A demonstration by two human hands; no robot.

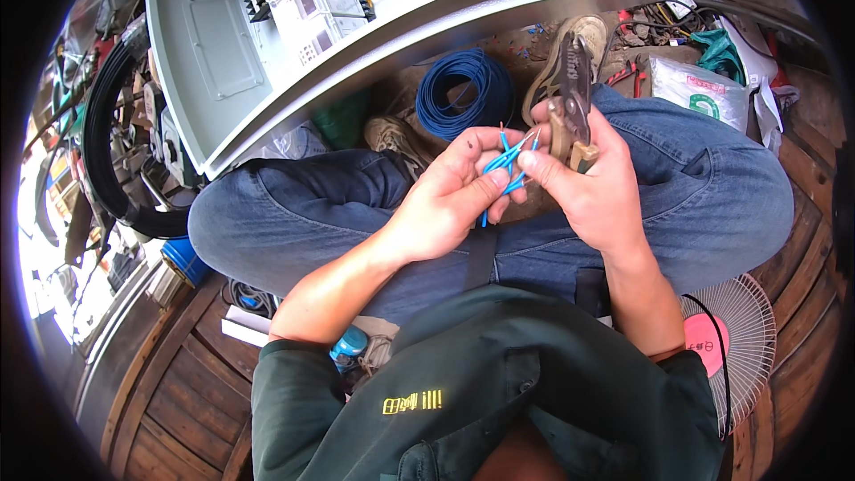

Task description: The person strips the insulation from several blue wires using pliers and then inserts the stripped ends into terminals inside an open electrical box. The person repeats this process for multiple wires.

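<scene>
The thin blue wires (506, 165), bare at their tips, point up and a bit right above the lap, pinched by the left hand (454, 191) and right hand (583, 183), which also grips pliers (570, 93).

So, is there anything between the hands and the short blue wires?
Nothing visible stands between them. The left hand and the right hand both already pinch the short blue wires with their fingertips. The right hand also holds a pair of pliers, which points up and away from the wires.
</scene>
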